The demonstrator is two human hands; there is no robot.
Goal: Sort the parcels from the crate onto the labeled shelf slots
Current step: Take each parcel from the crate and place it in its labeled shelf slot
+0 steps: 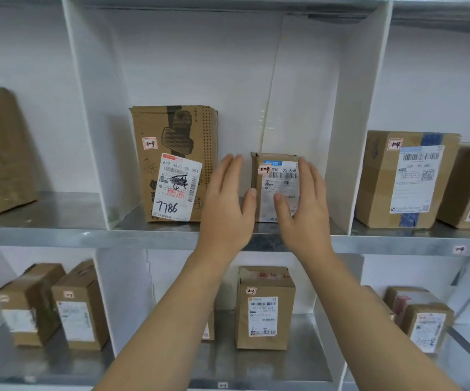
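Small parcel [281,176]: upright in the middle upper slot, right of the big box [171,162]. Left hand [225,204] and right hand [307,210]: fingers straight, flanking the parcel, gripping nothing; contact unclear. Risk: a brush from either hand could topple the narrow parcel.

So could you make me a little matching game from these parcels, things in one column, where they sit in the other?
1 box marked 7786
2 small parcel
3 blue-taped box
4 box tagged 2-3

a lower shelf, middle slot
b upper shelf, right slot
c between left hand and right hand
d upper middle slot, left side

Pairs: 1-d, 2-c, 3-b, 4-a
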